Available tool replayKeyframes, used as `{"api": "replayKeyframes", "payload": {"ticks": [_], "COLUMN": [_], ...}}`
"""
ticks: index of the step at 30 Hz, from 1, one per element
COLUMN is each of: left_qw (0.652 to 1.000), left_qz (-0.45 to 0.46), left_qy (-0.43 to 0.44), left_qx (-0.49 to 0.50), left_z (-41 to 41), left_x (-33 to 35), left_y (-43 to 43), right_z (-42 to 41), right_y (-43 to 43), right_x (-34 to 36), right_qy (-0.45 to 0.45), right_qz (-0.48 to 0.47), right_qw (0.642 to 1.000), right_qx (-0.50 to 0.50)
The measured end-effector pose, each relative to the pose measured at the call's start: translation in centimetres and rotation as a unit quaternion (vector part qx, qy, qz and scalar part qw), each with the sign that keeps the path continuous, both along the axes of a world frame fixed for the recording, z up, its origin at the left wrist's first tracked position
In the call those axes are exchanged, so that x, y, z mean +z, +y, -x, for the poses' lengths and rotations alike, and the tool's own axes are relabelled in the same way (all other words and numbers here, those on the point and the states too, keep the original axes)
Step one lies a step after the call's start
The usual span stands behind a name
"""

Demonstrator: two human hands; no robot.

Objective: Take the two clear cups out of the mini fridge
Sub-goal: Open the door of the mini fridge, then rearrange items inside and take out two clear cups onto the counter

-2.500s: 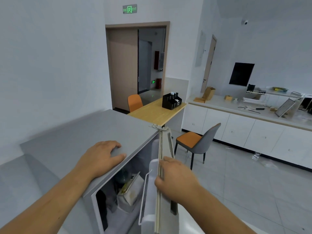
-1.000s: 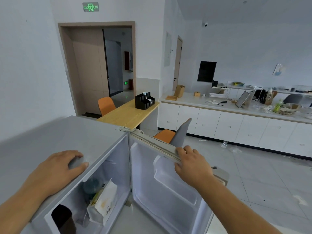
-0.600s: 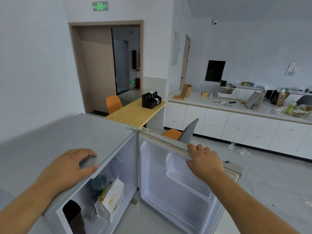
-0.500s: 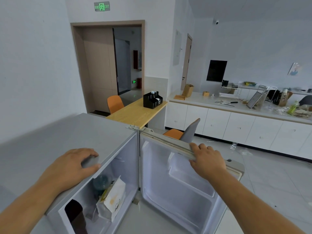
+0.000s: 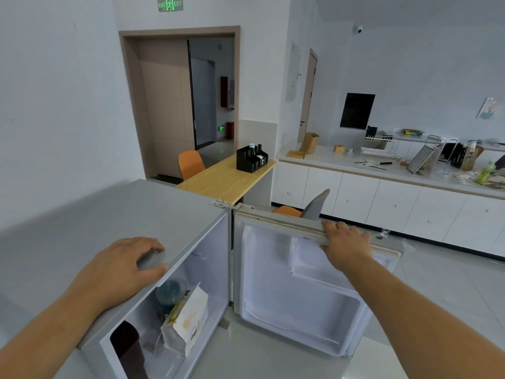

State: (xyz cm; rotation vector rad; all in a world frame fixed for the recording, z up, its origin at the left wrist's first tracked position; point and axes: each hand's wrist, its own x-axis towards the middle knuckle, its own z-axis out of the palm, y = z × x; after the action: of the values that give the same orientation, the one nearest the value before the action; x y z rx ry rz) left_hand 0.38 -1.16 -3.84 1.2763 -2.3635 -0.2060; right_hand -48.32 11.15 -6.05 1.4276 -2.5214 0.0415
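The grey mini fridge (image 5: 109, 214) stands below me with its door (image 5: 295, 283) swung wide open to the right. My left hand (image 5: 128, 266) lies flat on the front edge of the fridge top. My right hand (image 5: 347, 244) grips the top edge of the door. Inside, a clear cup with a dark lid (image 5: 169, 294) stands at the back, partly hidden by a white paper bag (image 5: 187, 321). Something clear (image 5: 158, 348) shows low beside the bag; I cannot tell if it is a cup. A dark brown container (image 5: 128, 348) stands at the front left.
A wooden table (image 5: 224, 179) with a black organiser (image 5: 250, 158) stands behind the fridge, with an orange chair (image 5: 190, 164) beyond it. A grey and orange chair (image 5: 308, 207) is just behind the door. White cabinets and a cluttered counter (image 5: 382, 170) run along the right. Tiled floor (image 5: 451, 283) lies to the right.
My right hand has swung the fridge door from nearly edge-on to wide open, showing the inside. My left hand has stayed on the fridge top.
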Motion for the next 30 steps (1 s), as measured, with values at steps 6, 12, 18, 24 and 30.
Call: {"api": "replayKeyframes", "payload": {"ticks": [6,12,18,24,30], "left_qw": [1.000,1.000,0.999,0.998,0.998], "left_qz": [-0.004,-0.005,-0.017,0.050,0.030], "left_qy": [-0.001,-0.014,-0.037,-0.019,-0.011], "left_qx": [0.000,-0.008,0.018,0.044,0.047], "left_z": [-0.1,-0.2,0.4,4.1,8.7], "left_x": [0.1,0.3,1.0,-0.2,-5.5], "left_y": [0.1,0.2,1.3,7.8,16.4], "right_z": [1.0,1.7,1.6,-4.1,-12.1], "right_y": [-0.5,-0.8,-0.5,2.2,5.8], "right_x": [0.4,1.0,2.2,2.2,-1.9], "right_qy": [-0.005,-0.013,-0.036,-0.082,-0.214], "right_qz": [0.013,0.007,-0.053,0.106,0.083], "right_qw": [1.000,0.999,0.997,0.963,0.910], "right_qx": [0.018,0.028,0.046,0.232,0.345]}}
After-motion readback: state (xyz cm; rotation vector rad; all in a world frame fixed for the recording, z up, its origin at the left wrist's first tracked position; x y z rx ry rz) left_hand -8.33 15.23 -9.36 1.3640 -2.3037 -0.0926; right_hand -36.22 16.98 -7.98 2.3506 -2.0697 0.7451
